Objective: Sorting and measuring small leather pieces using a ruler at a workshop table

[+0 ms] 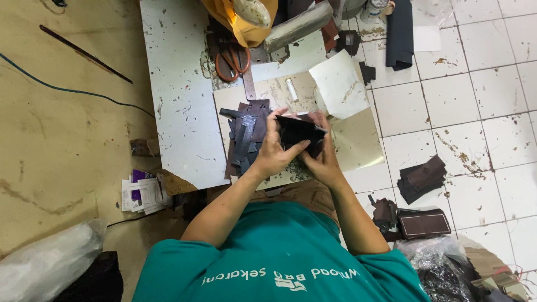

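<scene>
Teal shirt (291, 251), left hand (272, 154), right hand (321, 154) gripping dark leather piece (299, 131)

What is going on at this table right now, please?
A person in a teal shirt holds a dark leather piece in both hands, left hand and right hand, above a cardboard sheet. A pile of dark strips lies just left of it, with orange scissors farther up the table.

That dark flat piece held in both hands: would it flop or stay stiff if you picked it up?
The dark flat piece probably stays fairly stiff: it spans between the left hand and right hand without sagging. It looks thin, so likely light. The loose dark strips beside it lie flat, suggesting bendable material.
</scene>
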